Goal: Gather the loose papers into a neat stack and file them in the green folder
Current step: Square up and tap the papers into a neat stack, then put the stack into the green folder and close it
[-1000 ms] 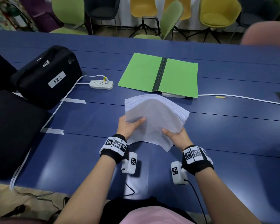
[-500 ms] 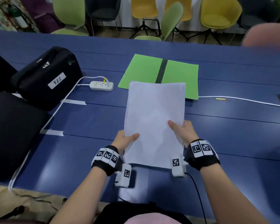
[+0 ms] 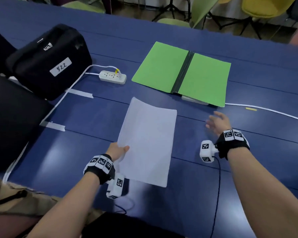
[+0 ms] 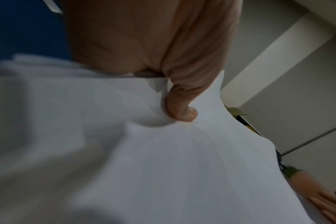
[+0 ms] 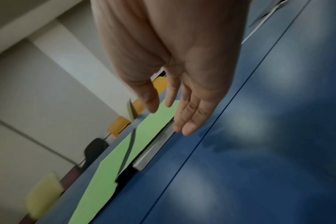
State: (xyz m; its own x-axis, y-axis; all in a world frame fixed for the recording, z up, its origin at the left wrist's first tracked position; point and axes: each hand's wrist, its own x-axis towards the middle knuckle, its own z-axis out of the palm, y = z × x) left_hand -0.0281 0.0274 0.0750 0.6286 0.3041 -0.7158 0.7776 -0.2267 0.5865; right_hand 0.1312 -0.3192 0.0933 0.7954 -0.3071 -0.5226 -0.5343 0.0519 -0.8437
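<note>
The blue table (image 3: 248, 169) spans the whole scene. A black bag (image 3: 48, 62) with a white label reading 522 sits at the far left. The green folder (image 3: 182, 73) lies open and flat at the far centre, a dark spine strip dividing its two leaves; its near right edge rests on a grey object that is mostly hidden. The paper stack (image 3: 148, 141) is at the near centre, short of the folder and apart from it, its far edge curved. The left hand (image 3: 117, 151) grips the stack at its near left edge, thumb pressed on the top sheet and fingers underneath. The right hand (image 3: 217, 122) is free to the right of the stack, fingers extended and holding nothing. A white power strip (image 3: 112, 77) lies between bag and folder.
</note>
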